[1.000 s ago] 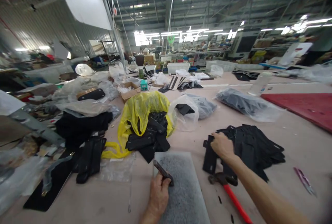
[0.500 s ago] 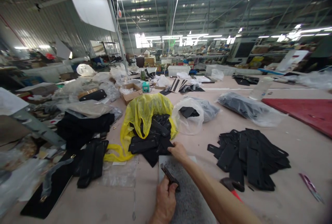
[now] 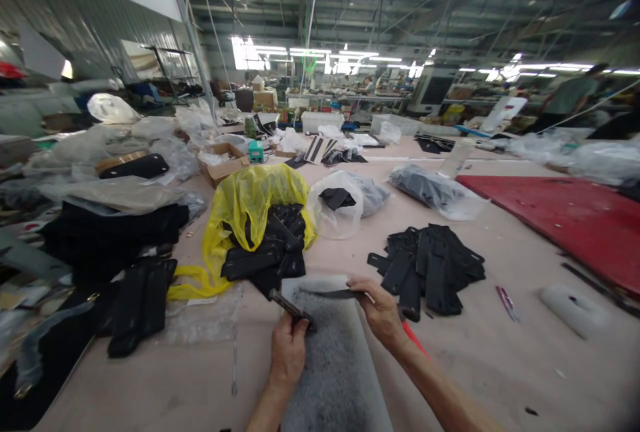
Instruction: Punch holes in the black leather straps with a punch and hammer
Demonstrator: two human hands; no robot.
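Note:
My left hand (image 3: 289, 347) is closed on a dark narrow tool (image 3: 290, 307), held tilted over the left edge of a grey speckled slab (image 3: 330, 359). Pinched in my right hand (image 3: 377, 309) is a thin black strap piece (image 3: 330, 294), seen nearly edge-on above the slab's far end. Beyond the slab, a yellow plastic bag (image 3: 260, 185) lies open around several black padded pieces (image 3: 257, 263). To the right is a fanned pile of black pieces (image 3: 433, 265). My right forearm partly covers a red handle (image 3: 414, 339).
Black pieces (image 3: 143, 305) and crumpled plastic lie at the left. A clear bag (image 3: 335, 219) and a bagged dark bundle (image 3: 433, 189) stand behind. A red board (image 3: 560, 225), pink-handled snips (image 3: 507, 303) and a white roll (image 3: 575, 311) are at the right. A person (image 3: 573, 95) stands far right.
My right hand has moved from the edge of the yellow bag's pile back over the slab's far end, now with a black piece in it. The view has turned right.

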